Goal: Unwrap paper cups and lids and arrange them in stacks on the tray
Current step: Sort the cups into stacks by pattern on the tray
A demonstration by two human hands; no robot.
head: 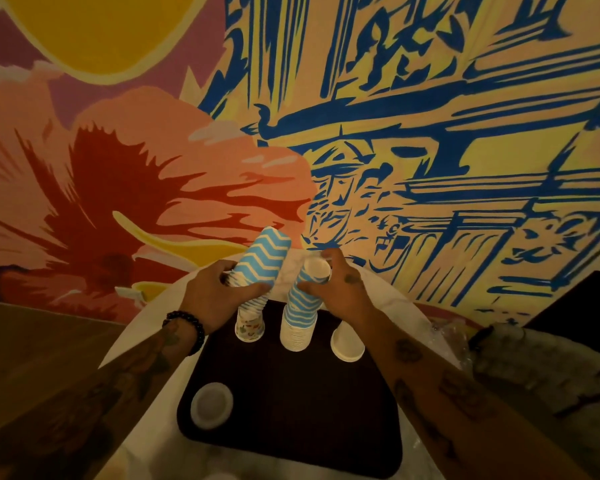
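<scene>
At the tray's far edge, cup stacks were gripped by left hand and right hand; toppling from tilt was risked.

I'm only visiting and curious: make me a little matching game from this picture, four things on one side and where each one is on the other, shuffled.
Things:
1. white lid
2. plain white cup
3. chevron cup
4. bead bracelet

Places:
A. tilted in the grip of the left hand
B. round the left wrist
C. on the tray, near left corner
D. on the tray, right of the tall stack

Pairs: 1-C, 2-D, 3-A, 4-B.
</scene>
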